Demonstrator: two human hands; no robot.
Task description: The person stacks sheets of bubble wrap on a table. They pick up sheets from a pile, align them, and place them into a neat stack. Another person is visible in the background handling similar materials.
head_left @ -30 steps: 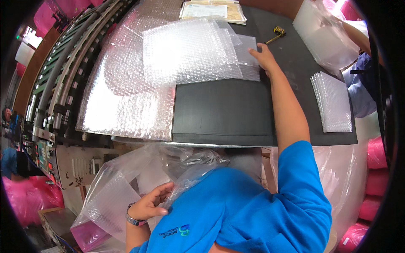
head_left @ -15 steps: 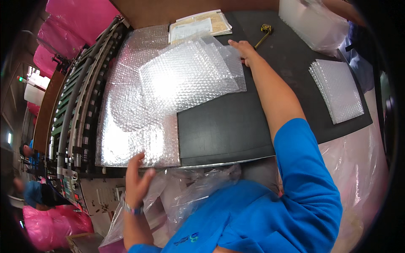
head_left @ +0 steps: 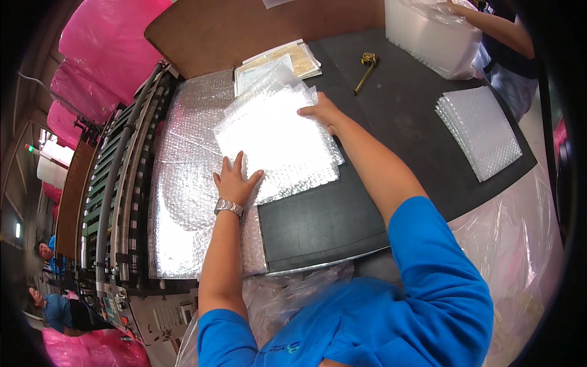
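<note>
The stack of bubble-wrap sheets (head_left: 278, 140) lies on the desk (head_left: 321, 217) between the left hand (head_left: 236, 182), fingers splayed at its left edge, and the right hand (head_left: 324, 114), curled at its right edge. Whether the right one grips, or how the long axis runs, I cannot tell.

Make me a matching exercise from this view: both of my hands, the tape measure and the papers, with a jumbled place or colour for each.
1. Left hand
2. Right hand
3. Tape measure
4. Papers

A. Yellow and black
B. Fingers spread, at the left edge of the bubble sheets
C. White and tan
D. At the right edge of the bubble sheets

Pairs: 1-B, 2-D, 3-A, 4-C
</note>
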